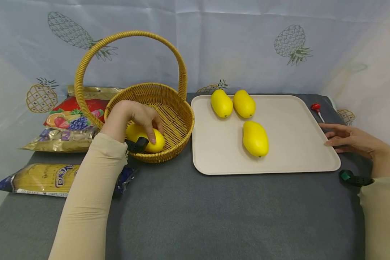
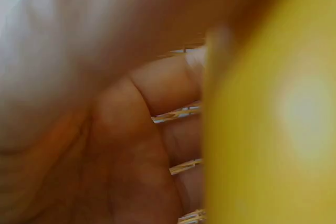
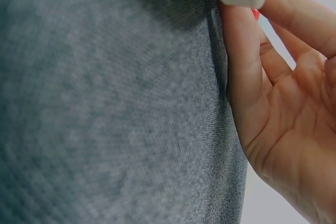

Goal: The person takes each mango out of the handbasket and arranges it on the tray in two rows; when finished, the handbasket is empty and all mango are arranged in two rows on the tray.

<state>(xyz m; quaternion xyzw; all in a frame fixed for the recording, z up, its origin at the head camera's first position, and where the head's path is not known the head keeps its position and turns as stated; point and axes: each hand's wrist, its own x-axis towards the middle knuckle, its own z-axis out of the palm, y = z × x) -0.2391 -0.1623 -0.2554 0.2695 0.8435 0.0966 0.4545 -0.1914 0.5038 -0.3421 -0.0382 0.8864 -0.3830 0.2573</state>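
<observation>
In the head view, my left hand (image 1: 143,117) reaches down inside the wicker basket (image 1: 177,119) and grips a yellow mango (image 1: 157,142) near its front wall. The mango (image 2: 273,119) fills the right of the left wrist view, beside the curled fingers. My right hand (image 1: 354,141) is at the right edge of a cream tray (image 1: 295,144). Its fingertips touch the rim, thumb and index finger apart. On the tray's left half lie three mangoes: one at the back left (image 1: 221,103), one beside it (image 1: 244,104), and one nearer the front (image 1: 255,139).
A lollipop (image 1: 316,110) with a red top lies beyond the tray's right edge. Left of the basket sits a fruit-printed candy bag (image 1: 68,119). A pasta pack (image 1: 42,178) lies in front, partly behind my left sleeve. The basket's tall handle (image 1: 133,33) arches overhead.
</observation>
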